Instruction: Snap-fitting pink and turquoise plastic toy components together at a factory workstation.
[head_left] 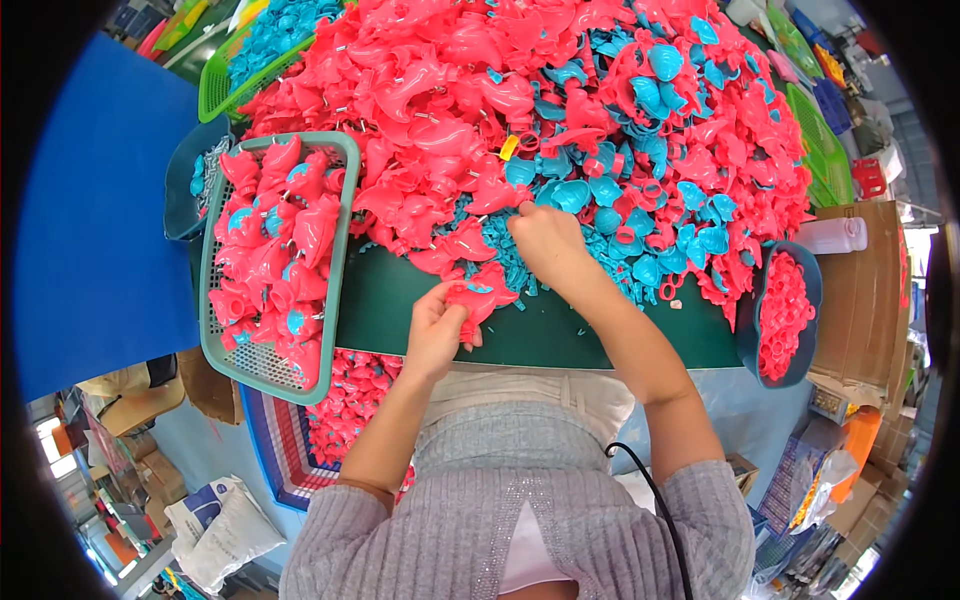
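Note:
My left hand is closed around a glossy pink plastic part with a blue patch, held just above the near edge of the dark green tabletop. My right hand reaches into the front of the heap with its fingers drawn together; what they hold, if anything, is hidden. Small blue plastic pieces lie beside and below that hand. Behind it rises a big heap of curved pink parts, mixed with blue shell-shaped pieces towards the right.
At my left stands a grey-green basket of pink-and-blue parts, with a dark bin of small metal pieces behind it. A dark bin of small pink pieces is at the right edge. Below the table sits a blue crate with pink parts.

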